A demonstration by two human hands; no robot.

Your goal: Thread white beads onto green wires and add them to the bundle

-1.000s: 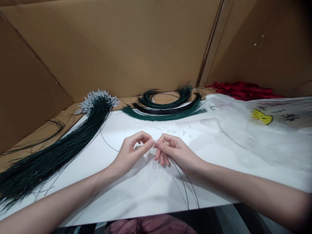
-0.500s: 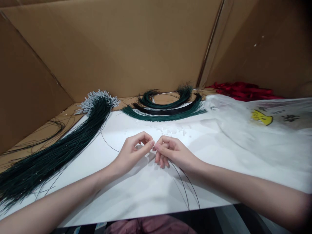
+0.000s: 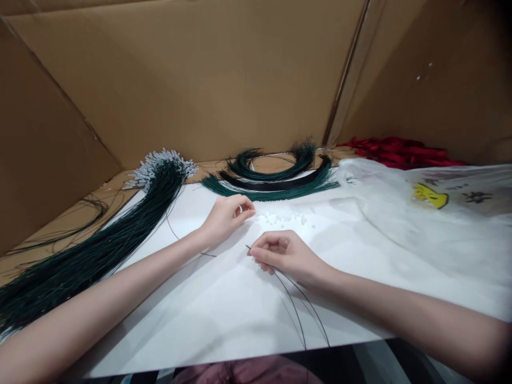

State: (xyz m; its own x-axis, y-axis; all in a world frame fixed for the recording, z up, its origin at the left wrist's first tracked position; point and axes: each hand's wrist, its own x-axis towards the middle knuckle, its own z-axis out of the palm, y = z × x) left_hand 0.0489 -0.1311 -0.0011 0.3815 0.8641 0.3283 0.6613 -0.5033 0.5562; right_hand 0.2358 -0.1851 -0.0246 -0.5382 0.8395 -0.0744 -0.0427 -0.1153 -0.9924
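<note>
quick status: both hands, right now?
Left hand: fingers curled, tips at the small white beads; whether it holds one cannot be told.
Right hand: pinched shut on a thin dark green wire.

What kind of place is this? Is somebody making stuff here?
Probably a small handcraft workbench, walled in by cardboard. The right hand pinches a thin dark wire, the left hand reaches toward tiny white beads, and a big wire bundle lies nearby.

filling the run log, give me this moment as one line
left hand: fingertips at small white beads | right hand: pinching thin dark green wire | surface: white sheet | left: bundle of bead-tipped green wires
</note>
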